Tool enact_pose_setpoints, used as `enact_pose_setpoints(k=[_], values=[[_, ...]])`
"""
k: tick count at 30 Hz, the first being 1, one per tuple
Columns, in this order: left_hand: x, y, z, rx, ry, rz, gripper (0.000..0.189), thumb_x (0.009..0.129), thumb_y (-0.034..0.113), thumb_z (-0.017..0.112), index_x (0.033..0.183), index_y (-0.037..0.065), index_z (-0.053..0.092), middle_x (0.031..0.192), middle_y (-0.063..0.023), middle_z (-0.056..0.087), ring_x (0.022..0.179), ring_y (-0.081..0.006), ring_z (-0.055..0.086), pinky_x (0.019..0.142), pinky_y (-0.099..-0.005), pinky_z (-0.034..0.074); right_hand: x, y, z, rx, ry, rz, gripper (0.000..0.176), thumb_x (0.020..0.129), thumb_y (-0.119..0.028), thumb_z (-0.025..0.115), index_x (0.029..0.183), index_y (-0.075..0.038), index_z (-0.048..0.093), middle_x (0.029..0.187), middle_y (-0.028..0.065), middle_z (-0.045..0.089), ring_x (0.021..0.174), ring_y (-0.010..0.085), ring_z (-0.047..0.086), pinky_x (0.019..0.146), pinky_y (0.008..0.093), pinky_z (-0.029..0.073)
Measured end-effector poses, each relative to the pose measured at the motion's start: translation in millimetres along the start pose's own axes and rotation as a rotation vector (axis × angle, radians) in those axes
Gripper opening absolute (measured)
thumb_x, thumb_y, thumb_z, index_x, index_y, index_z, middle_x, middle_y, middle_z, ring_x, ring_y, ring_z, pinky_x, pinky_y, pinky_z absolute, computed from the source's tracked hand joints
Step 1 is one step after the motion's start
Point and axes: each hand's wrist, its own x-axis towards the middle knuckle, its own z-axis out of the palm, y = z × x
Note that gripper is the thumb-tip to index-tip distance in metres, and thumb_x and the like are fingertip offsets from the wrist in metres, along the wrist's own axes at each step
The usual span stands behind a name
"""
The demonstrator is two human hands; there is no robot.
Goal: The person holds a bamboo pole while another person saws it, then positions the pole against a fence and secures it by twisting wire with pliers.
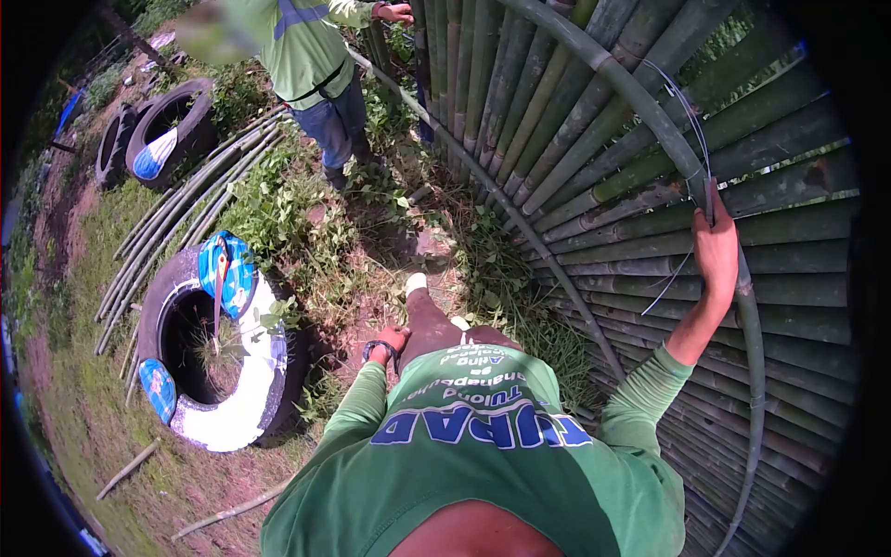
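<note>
My right hand is raised against the bamboo fence and closed around a narrow dark piece, whose kind I cannot tell. This hand is right at the curved bamboo rail that crosses the upright bamboo poles. A thin wire loops above it along the rail, and a loose wire end hangs below. Down at my thigh rests my left hand, a dark band around its wrist and nothing seen in its fingers.
A co-worker in a light green shirt stands farther along the fence, one hand at it. To the left lie a white-painted tire and another tire. Long cut poles lie on the grass. A lower rail runs along the fence.
</note>
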Motion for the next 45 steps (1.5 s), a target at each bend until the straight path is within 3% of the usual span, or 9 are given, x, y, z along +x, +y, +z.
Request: enact_pose_setpoints(k=[3,6,9,14,21,31,34,40,45], values=[[5,-7,5,0.011,0.059,0.003,0.034,0.087,0.037,0.062,0.105,0.011,0.073,0.099,-0.0170,0.072,0.093,-0.0293,0.069,0.085,-0.0367,0.052,1,3,0,0.000,-0.016,-0.004,0.055,0.090,-0.010,0.049,0.143,-0.003,0.042,0.114,0.0254,0.062,0.098,0.0303,0.063,0.090,0.0311,0.045],[11,-11,9,0.002,0.041,-0.049,0.035,0.086,0.038,0.063,0.108,0.012,0.073,0.100,-0.0168,0.072,0.093,-0.0284,0.069,0.086,-0.0357,0.052,4,10,1,0.003,0.014,-0.048,0.055,0.089,-0.010,0.049,0.143,-0.002,0.043,0.103,0.0231,0.063,0.087,0.0270,0.062,0.084,0.0312,0.047],[4,-2,3,0.009,0.017,-0.028,0.036,0.086,0.038,0.063,0.108,0.011,0.073,0.101,-0.0176,0.072,0.094,-0.0303,0.069,0.087,-0.0372,0.052,5,10,0,-0.030,-0.011,-0.024,0.055,0.089,-0.010,0.048,0.143,-0.004,0.044,0.108,0.0271,0.063,0.090,0.0299,0.066,0.085,0.0330,0.048],[-7,4,-1,-0.007,0.045,0.000,0.039,0.087,0.039,0.061,0.107,0.008,0.072,0.104,-0.0212,0.070,0.099,-0.0358,0.067,0.090,-0.0406,0.050,1,-12,-5,-0.065,-0.068,0.093,0.057,0.088,-0.011,0.048,0.144,-0.005,0.043,0.099,0.0264,0.063,0.080,0.0283,0.063,0.080,0.0338,0.049],[-12,9,-5,-0.030,0.028,-0.009,0.043,0.087,0.041,0.061,0.107,0.004,0.071,0.105,-0.0242,0.068,0.102,-0.0382,0.066,0.092,-0.0420,0.050,3,0,-2,-0.031,-0.028,0.009,0.056,0.088,-0.010,0.047,0.144,-0.003,0.043,0.095,0.0247,0.062,0.075,0.0260,0.059,0.078,0.0329,0.049],[-15,15,-7,-0.028,0.023,-0.009,0.046,0.087,0.042,0.060,0.108,0.002,0.071,0.104,-0.0247,0.069,0.101,-0.0371,0.067,0.092,-0.0411,0.050,2,-4,-2,-0.031,-0.032,0.020,0.055,0.088,-0.009,0.047,0.143,-0.001,0.043,0.102,0.0267,0.062,0.084,0.0276,0.062,0.083,0.0324,0.048],[-13,13,-6,-0.037,-0.013,-0.040,0.039,0.088,0.040,0.060,0.111,0.010,0.072,0.102,-0.0214,0.070,0.099,-0.0363,0.067,0.091,-0.0414,0.050,2,-4,-2,-0.047,-0.030,0.028,0.055,0.089,-0.009,0.048,0.143,-0.002,0.043,0.107,0.0275,0.062,0.090,0.0310,0.065,0.085,0.0333,0.048],[-13,14,-5,0.023,0.020,-0.008,0.041,0.087,0.042,0.060,0.109,0.010,0.072,0.102,-0.0221,0.070,0.098,-0.0368,0.067,0.090,-0.0413,0.050,3,-1,-1,-0.060,-0.031,0.028,0.055,0.089,-0.009,0.048,0.143,-0.004,0.043,0.112,0.0282,0.062,0.097,0.0347,0.065,0.088,0.0345,0.047],[-17,22,-6,-0.003,0.038,-0.014,0.045,0.088,0.042,0.060,0.106,0.002,0.071,0.103,-0.0248,0.069,0.100,-0.0382,0.066,0.090,-0.0408,0.050,2,-8,-4,-0.054,-0.074,0.106,0.056,0.089,-0.009,0.048,0.144,-0.004,0.043,0.112,0.0283,0.062,0.097,0.0346,0.065,0.088,0.0343,0.047]])
